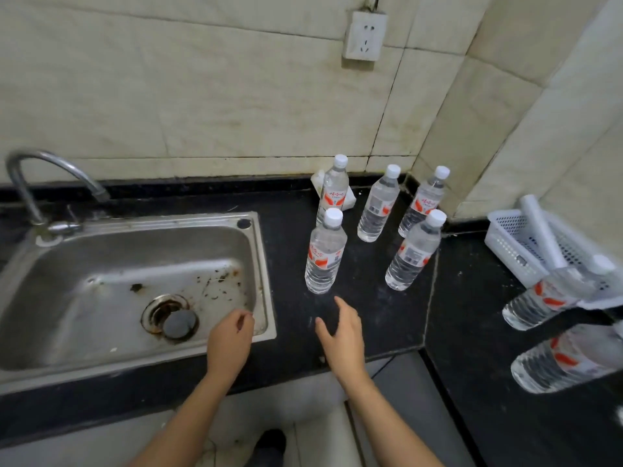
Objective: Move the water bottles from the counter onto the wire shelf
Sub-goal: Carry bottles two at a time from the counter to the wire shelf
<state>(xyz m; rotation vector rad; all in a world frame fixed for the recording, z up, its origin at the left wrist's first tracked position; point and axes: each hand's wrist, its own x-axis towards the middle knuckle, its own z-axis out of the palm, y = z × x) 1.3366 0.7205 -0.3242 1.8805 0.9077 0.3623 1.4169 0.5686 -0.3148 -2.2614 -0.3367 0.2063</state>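
Several clear water bottles with white caps and red labels stand upright on the black counter (371, 318) near the corner. The nearest bottle (324, 254) stands front left of the group, another (414, 256) front right. Behind them stand three more bottles (333, 187), (377, 205), (423, 202). My right hand (340, 332) hovers open just below the nearest bottle, fingers spread, touching nothing. My left hand (231, 340) hangs over the sink's right rim, fingers loosely curled and holding nothing. At the right edge two more bottles (546, 301), (566, 362) show, blurred. No wire shelf is clearly visible.
A steel sink (101, 298) with a curved tap (37, 176) fills the left side. A white plastic basket (515, 244) holding a white roll stands at the right. A wall socket (364, 35) sits above the tiled wall. A white crumpled item (350, 197) lies behind the bottles.
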